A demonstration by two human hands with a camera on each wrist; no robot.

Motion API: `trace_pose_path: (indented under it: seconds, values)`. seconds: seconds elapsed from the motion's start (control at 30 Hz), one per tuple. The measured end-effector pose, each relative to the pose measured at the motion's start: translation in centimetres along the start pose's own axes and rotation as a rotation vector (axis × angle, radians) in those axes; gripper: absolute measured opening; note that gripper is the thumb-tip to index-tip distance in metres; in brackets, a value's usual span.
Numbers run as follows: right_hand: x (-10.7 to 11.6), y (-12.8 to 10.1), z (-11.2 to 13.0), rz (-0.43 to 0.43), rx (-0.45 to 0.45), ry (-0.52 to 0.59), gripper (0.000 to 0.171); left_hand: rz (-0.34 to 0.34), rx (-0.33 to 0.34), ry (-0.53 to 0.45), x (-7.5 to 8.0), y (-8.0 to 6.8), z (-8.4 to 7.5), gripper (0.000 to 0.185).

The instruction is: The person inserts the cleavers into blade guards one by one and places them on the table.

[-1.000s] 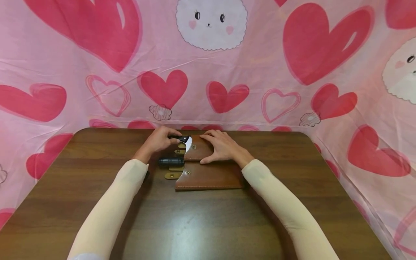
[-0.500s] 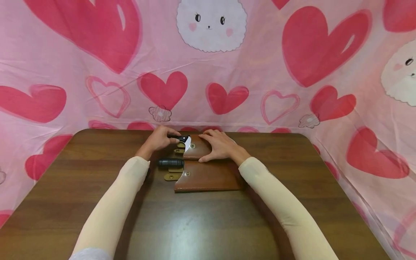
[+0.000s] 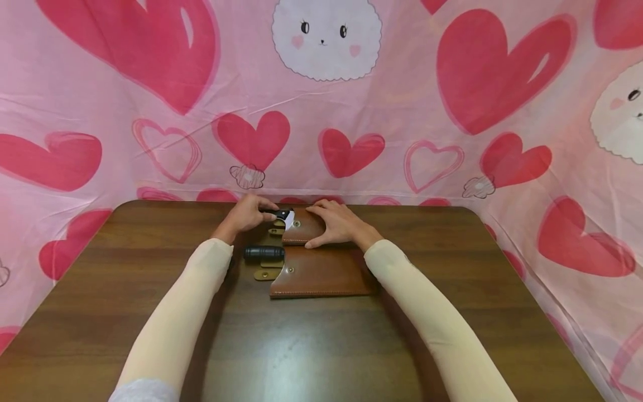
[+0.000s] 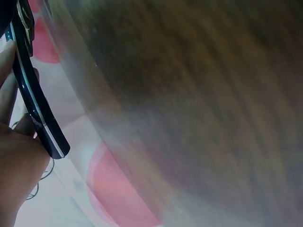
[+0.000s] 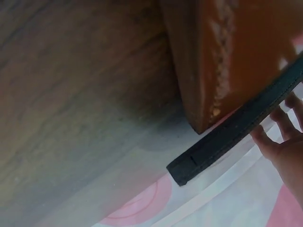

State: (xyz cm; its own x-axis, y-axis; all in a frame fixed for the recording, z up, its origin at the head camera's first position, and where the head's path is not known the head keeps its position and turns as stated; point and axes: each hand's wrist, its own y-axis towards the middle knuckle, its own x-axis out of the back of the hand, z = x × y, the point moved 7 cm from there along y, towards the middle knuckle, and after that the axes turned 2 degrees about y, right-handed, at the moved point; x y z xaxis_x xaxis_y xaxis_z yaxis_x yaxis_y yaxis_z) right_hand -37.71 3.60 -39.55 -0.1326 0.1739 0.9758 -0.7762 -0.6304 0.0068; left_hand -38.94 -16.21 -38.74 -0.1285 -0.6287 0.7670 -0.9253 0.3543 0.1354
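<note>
My left hand [image 3: 246, 212] pinches the black handle [image 4: 40, 104] of a knife at the back of the table. A strip of its bright blade [image 3: 289, 219] shows at the mouth of a brown leather sheath [image 3: 306, 226]; the rest is hidden inside. My right hand [image 3: 339, 222] grips this sheath, thumb at the near edge and fingers at the far edge. In the right wrist view, fingers [image 5: 265, 142] lie along a dark edge [image 5: 232, 130]. Just nearer lies a second brown leather sheath [image 3: 326, 273], with a ribbed black handle [image 3: 263, 253] jutting out to the left.
Olive straps with snaps, one strap [image 3: 266, 274] by the near sheath and another strap [image 3: 275, 231] by the far one, stick out to the left. The wooden table [image 3: 301, 346] ends at the back against a pink heart-printed cloth [image 3: 321, 100].
Both hands and the far sheath have shifted slightly left and away from the near sheath. The visible strip of blade is a little narrower. The near sheath stays put.
</note>
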Motion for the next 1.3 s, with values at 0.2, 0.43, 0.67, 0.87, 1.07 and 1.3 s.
trace_pose_path:
  seconds: [0.2,0.43,0.67,0.87,1.07,1.3]
  values:
    - [-0.4,0.3,-0.2,0.012,-0.007,0.009,0.098,0.02,0.037,-0.02,-0.1,0.0,0.5,0.022]
    - [-0.6,0.4,-0.5,0.038,-0.021,0.045,0.097,0.029,0.039,-0.02,-0.3,0.2,0.7,0.023]
    - [-0.9,0.4,-0.6,0.052,-0.02,0.045,0.097,0.03,0.028,-0.004,-0.6,0.6,0.8,0.023]
    - [-1.2,0.3,-0.8,0.082,-0.041,0.007,0.098,0.045,0.038,-0.017,-0.8,0.8,0.9,0.024]
    - [-1.3,0.2,-1.0,0.084,-0.043,0.016,0.095,0.052,0.028,-0.042,-1.0,0.8,0.9,0.025]
    - [-1.3,0.2,-1.3,0.071,-0.032,0.033,0.094,0.059,0.024,-0.038,-1.1,0.8,0.7,0.025]
